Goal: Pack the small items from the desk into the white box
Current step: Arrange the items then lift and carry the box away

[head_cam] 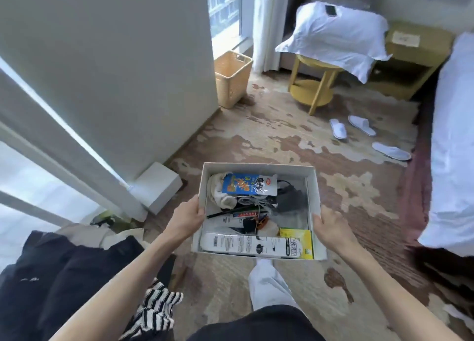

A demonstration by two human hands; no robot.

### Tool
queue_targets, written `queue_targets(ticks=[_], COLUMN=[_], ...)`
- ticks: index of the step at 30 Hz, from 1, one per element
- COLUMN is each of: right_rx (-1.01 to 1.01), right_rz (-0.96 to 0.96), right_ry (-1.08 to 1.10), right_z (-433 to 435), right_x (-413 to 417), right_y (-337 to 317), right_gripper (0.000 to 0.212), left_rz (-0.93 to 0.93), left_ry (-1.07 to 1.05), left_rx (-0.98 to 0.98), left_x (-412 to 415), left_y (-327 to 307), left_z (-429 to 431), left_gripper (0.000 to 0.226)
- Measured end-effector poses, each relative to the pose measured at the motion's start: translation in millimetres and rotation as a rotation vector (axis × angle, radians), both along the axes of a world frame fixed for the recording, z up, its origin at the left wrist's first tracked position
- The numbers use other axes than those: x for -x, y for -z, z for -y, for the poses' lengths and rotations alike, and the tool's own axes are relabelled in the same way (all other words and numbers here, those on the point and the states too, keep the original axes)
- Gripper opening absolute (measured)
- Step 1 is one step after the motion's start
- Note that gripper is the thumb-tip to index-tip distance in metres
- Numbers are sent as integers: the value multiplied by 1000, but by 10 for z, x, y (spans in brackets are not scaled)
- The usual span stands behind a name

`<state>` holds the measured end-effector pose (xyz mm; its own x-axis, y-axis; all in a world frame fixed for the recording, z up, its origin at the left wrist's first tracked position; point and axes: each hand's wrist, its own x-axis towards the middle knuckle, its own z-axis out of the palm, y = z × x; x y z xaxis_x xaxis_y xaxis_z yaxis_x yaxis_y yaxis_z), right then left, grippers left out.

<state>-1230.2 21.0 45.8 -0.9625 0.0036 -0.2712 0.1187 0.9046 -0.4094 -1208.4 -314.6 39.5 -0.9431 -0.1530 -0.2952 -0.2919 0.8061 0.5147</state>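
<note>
your left hand [188, 218] and right hand [329, 226] clamp the side walls of the rectangular white box [202, 186], a glossy blue packet [250, 184] on top inside.

Patchy brown-beige carpet [282, 140] under me. White wall [115, 58] left, bright window [225, 7] far, curtain [268, 19] beside it. Wicker basket [232, 78] by wall, yellow side table [313, 84] far, bed [454, 135] right, white slippers [364, 135] near it.
</note>
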Motion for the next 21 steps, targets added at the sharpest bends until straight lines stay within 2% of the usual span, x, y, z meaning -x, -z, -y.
queue_targets(ticks=[4,12,21], right_rx=[32,26,-62], right_rz=[-9,35,212], right_ry=[-240,-672,-796], right_z=[548,1886,3485], right_x=[1215,2865,3867], right_y=[118,405,1104], right_gripper=[33,12,14], left_rz=[29,95,210], left_ry=[-298,-727,-951], left_rx=[-2,-49,-111], left_x=[361,779,1374], left_y=[6,101,1074], left_z=[332,938,1972], left_gripper=[23,26,20])
